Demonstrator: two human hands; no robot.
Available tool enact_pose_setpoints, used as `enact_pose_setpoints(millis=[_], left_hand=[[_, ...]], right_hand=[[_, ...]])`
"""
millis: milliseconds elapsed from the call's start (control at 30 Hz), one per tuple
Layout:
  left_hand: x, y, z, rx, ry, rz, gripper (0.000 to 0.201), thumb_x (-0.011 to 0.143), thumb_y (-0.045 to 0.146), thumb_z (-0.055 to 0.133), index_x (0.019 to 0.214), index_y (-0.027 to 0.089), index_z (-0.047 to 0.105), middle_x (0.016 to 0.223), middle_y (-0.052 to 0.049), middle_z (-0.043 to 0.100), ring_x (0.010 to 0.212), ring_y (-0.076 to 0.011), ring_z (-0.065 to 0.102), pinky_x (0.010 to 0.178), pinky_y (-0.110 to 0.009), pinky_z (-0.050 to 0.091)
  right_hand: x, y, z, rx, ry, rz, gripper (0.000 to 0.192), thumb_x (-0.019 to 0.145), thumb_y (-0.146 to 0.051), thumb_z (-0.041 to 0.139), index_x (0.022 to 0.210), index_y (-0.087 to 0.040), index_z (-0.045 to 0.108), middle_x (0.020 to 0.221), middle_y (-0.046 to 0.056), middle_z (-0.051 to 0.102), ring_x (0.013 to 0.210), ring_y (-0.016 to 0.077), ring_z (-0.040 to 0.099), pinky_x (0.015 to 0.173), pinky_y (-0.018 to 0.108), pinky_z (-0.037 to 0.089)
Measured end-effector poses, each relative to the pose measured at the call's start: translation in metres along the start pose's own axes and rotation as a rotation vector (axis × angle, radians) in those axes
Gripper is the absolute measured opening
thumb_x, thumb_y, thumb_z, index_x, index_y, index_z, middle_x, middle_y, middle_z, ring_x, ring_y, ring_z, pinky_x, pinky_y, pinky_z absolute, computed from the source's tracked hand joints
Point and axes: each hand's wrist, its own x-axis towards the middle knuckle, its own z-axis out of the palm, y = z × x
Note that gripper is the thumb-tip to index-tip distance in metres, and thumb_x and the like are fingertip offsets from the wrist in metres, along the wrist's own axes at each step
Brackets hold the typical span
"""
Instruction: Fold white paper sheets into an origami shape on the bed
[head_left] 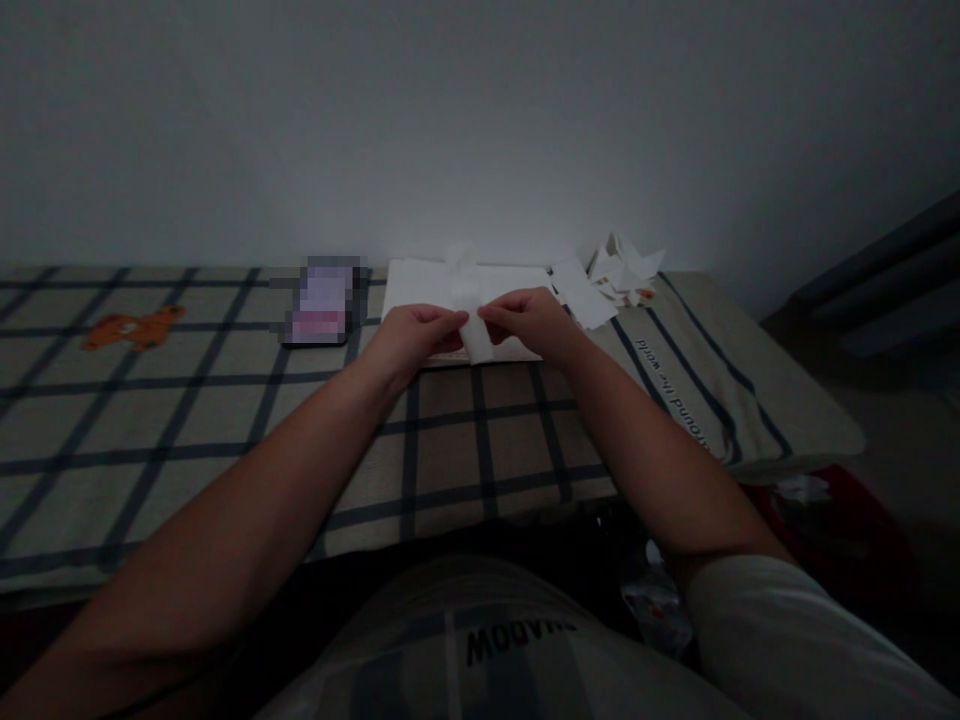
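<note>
A narrow strip of white paper (478,340) is pinched between my two hands, above a stack of white sheets (417,283) near the wall. My left hand (417,332) closes thumb and fingers on the strip's left edge. From the other side, my right hand (531,314) grips its right edge, fingertips almost meeting the left ones. The strip's lower end points toward me; its upper end blends with the pale sheets behind it, so its full shape is hard to make out.
Left of the sheets lies a phone (322,303), its screen blurred. An orange cut-out shape (133,328) is farther left. White paper pieces (586,293) and a folded paper heap (624,268) lie to the right. A checked cloth (225,400) covers the table; the wall (480,130) stands behind.
</note>
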Motion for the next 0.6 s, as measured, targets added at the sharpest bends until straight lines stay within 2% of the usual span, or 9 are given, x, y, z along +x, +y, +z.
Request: enact_pose_setpoints(millis=[200, 367, 600], left_hand=[[-0.0016, 0.0034, -0.0017, 0.133, 0.097, 0.106, 0.022, 0.068, 0.035, 0.080, 0.070, 0.015, 0.071, 0.068, -0.003, 0.070, 0.062, -0.0133, 0.065, 0.066, -0.027, 0.055], [0.0011, 0.0022, -0.0024, 0.105, 0.119, 0.102, 0.022, 0.067, 0.034, 0.081, 0.069, 0.015, 0.070, 0.067, -0.002, 0.069, 0.062, -0.0127, 0.064, 0.065, -0.026, 0.054], [0.0029, 0.0002, 0.0001, -0.018, -0.011, -0.042, 0.021, 0.071, 0.032, 0.078, 0.068, 0.013, 0.069, 0.073, -0.005, 0.071, 0.069, -0.0130, 0.066, 0.076, -0.028, 0.056]], right_hand=[[0.0016, 0.0041, 0.0002, 0.099, -0.036, 0.023, 0.035, 0.075, -0.049, 0.073, 0.076, -0.014, 0.073, 0.070, 0.004, 0.072, 0.063, 0.0127, 0.064, 0.067, 0.029, 0.055], [0.0010, 0.0020, -0.0007, 0.045, -0.062, 0.025, 0.029, 0.075, -0.042, 0.073, 0.076, -0.013, 0.073, 0.066, 0.003, 0.070, 0.062, 0.0121, 0.063, 0.066, 0.029, 0.053], [0.0006, 0.0010, -0.0010, 0.023, 0.043, -0.020, 0.024, 0.079, -0.036, 0.070, 0.080, -0.012, 0.074, 0.069, 0.004, 0.071, 0.063, 0.0124, 0.063, 0.067, 0.029, 0.053]])
